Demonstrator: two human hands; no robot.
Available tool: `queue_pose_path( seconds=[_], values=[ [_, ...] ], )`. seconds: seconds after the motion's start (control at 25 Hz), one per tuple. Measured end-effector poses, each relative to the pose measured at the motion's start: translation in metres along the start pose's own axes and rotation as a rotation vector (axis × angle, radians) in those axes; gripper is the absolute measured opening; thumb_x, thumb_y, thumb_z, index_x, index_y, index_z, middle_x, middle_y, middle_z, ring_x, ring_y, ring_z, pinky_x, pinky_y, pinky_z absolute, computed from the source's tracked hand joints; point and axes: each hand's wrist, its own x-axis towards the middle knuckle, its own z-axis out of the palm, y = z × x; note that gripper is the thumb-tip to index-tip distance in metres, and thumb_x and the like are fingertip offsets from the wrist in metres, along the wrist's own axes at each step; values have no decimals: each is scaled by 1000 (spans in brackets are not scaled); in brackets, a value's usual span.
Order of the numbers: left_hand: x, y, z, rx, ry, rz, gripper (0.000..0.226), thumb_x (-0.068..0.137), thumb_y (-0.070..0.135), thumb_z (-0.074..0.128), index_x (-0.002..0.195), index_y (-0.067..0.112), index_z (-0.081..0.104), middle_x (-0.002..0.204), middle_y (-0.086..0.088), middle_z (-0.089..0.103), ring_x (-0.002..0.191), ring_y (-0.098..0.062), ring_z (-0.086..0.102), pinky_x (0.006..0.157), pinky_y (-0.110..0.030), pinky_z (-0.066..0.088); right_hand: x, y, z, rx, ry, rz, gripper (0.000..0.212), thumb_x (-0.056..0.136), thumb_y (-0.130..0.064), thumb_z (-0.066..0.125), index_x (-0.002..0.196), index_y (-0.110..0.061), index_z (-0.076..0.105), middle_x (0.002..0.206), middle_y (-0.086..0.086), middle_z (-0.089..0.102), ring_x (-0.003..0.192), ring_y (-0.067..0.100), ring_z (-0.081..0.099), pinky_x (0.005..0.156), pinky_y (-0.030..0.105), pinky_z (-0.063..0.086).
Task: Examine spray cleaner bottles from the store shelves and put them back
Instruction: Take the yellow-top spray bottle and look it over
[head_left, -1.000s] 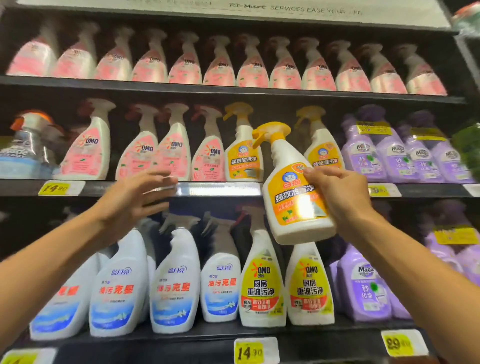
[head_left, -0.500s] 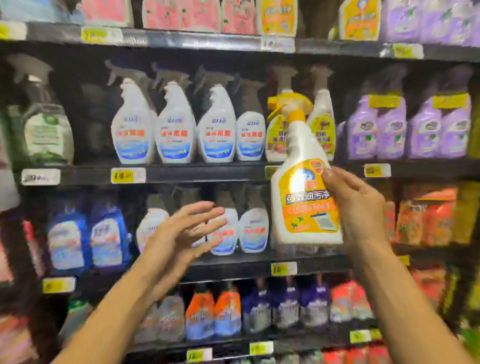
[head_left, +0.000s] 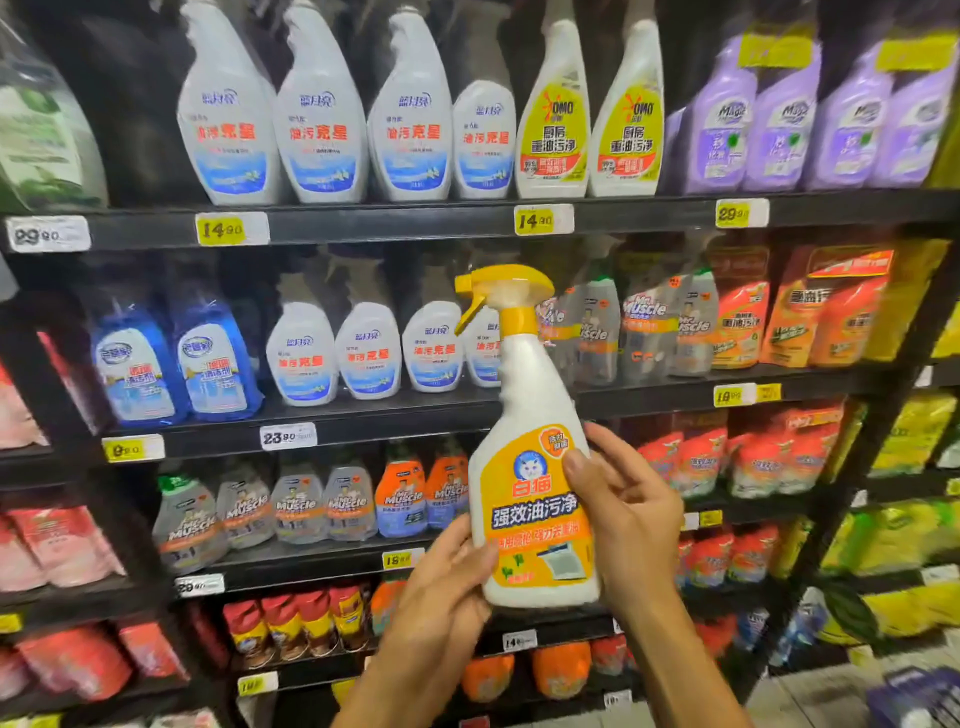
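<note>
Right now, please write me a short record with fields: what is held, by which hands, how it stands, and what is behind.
held item: spray bottle, white with orange label and yellow trigger head
right hand: grips the bottle's right side, thumb on the label
left hand: holds the lower left edge
posture: upright, nozzle pointing left
behind: shelves of other cleaner bottles with yellow price tags

A shop aisle: black shelves (head_left: 363, 221) of cleaner bottles (head_left: 322, 119), yellow price tags (head_left: 543, 219).
</note>
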Motion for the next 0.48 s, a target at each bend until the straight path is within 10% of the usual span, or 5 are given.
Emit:
queue_pose_path(
  seconds=[0.2,0.48],
  values=[
    [-2,-29,-1,17,13,-26,88,58,13,92,135,10,50,128,-25,62,117,-45,60,95,-57,51,1,4,-21,-144,-157,28,44,79,-21,81,120,-22,65,104,6,76,93,27,74,71,34,62],
    [8,-43,1,160,17,-29,85,64,24,90,138,15,48,128,-19,64,118,-38,61,89,-44,55,47,-19,-26,-316,-402,174,42,89,-55,56,124,-34,62,112,-9,73,99,13,72,78,28,59]
  ],
)
